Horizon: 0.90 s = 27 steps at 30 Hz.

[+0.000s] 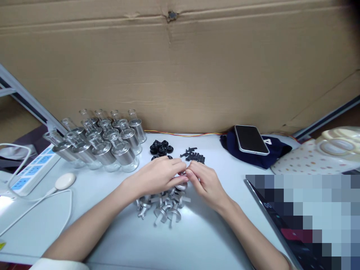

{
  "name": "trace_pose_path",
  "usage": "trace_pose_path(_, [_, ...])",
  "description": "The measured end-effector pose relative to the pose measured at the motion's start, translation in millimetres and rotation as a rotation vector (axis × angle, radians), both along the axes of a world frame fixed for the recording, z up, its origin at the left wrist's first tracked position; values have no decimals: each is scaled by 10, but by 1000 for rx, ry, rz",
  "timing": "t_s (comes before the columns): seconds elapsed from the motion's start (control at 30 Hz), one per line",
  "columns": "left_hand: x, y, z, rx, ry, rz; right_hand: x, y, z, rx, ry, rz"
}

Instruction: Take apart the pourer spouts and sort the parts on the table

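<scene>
My left hand [162,173] and my right hand [206,183] meet at the fingertips above the middle of the table. Both are closed in a pinch; whatever sits between the fingers is mostly hidden. Just under the left thumb shows a silver disc-shaped part [181,186]; I cannot tell whether it is held or lies on the pile. Below the hands lies a pile of silver metal spout-like parts [161,214] with round discs and stems. Behind the left hand are black ribbed rubber stoppers [161,150], partly covered by it. Small black strip-like pieces [196,157] lie beyond the right hand.
Several glass bottles with metal bands [102,153] stand at the left. Nearby are a power strip [36,168] and a white round charger [65,181] with cable. At right, a phone [251,139] rests on dark blue cloth [277,152], beside a blurred-out screen [309,221]. Cardboard [180,75] closes the back.
</scene>
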<state>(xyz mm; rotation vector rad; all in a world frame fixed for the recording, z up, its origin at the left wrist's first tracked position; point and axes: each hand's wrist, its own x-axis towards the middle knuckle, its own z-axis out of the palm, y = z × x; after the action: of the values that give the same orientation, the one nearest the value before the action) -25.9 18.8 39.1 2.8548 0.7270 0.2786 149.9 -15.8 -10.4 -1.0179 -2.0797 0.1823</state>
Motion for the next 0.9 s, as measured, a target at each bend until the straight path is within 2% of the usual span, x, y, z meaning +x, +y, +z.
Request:
trace_pose_path(0.13, [-19, 3, -25, 123, 10, -18, -26, -15, -12, -34, 66, -49])
trace_pose_path(0.23, [-45, 18, -16, 196, 6, -9, 27, -12, 9, -133, 189, -89])
trace_pose_path(0.37, [-90, 56, 33, 178, -40, 51, 212, 60, 61, -255, 426, -187])
trace_pose_path(0.43, [-101, 69, 50, 150, -60, 56, 324, 117, 68, -280, 458, -199])
trace_pose_path(0.67, [-97, 87, 8, 112, -86, 26, 585, 230, -28, -394, 90, -231])
trace_pose_path(0.9, [-106, 97, 8, 60, -83, 55, 710, 233, -110, -539, 5, -333])
